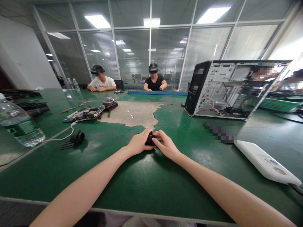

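Observation:
Between my two hands is a small black part (149, 139), its shape mostly covered by fingers. My left hand (139, 141) wraps round it from the left side. From the right, my right hand (165, 145) pinches its edge with thumb and fingertips. Both hands are low over the green tabletop (142, 179). Off to the left lies a black plastic piece with a round end and flat slats (77, 137). Beyond it sits a circuit board (85, 113) beside a cooler-like part (109, 102).
An opened computer case (220, 88) stands at the back right. Near it are a white device (267, 160) and a green basket (274, 104). A water bottle (21, 126) is at the left. Two people (103, 80) sit across the table; others are at the right.

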`<control>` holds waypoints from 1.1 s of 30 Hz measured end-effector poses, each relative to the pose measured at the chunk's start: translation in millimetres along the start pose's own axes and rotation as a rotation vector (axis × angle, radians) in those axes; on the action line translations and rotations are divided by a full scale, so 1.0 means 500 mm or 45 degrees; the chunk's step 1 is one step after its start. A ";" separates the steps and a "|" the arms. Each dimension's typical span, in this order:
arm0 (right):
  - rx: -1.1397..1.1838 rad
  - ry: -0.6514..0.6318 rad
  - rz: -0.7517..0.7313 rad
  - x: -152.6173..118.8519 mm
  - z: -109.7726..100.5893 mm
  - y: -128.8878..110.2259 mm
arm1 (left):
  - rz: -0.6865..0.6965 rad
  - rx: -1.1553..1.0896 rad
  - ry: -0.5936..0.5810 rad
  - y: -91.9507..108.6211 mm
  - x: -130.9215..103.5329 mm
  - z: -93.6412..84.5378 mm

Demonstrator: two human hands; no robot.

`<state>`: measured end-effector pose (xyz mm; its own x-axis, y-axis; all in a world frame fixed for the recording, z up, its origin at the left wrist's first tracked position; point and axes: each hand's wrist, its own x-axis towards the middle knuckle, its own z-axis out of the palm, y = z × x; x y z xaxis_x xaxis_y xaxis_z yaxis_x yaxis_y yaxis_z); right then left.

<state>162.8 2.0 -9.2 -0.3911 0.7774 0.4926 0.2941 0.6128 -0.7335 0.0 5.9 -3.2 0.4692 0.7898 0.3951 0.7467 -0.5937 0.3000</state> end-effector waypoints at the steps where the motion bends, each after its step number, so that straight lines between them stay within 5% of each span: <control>1: 0.002 0.004 0.000 0.000 0.001 0.001 | -0.005 0.000 -0.002 0.000 0.000 0.000; 12: -0.017 -0.012 0.084 0.001 0.004 0.011 | -0.025 -0.014 -0.017 0.000 0.001 -0.001; 22: -0.020 0.001 -0.049 -0.001 -0.001 0.000 | 0.012 0.004 0.007 -0.004 0.000 0.002; 33: -0.032 -0.011 0.078 0.001 0.006 0.014 | 0.014 -0.004 -0.002 -0.003 0.001 0.000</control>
<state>162.0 6.3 -15.7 -0.3794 0.8125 0.4426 0.3399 0.5673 -0.7501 -0.8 7.0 -3.7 0.4781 0.7833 0.3973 0.7399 -0.6030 0.2984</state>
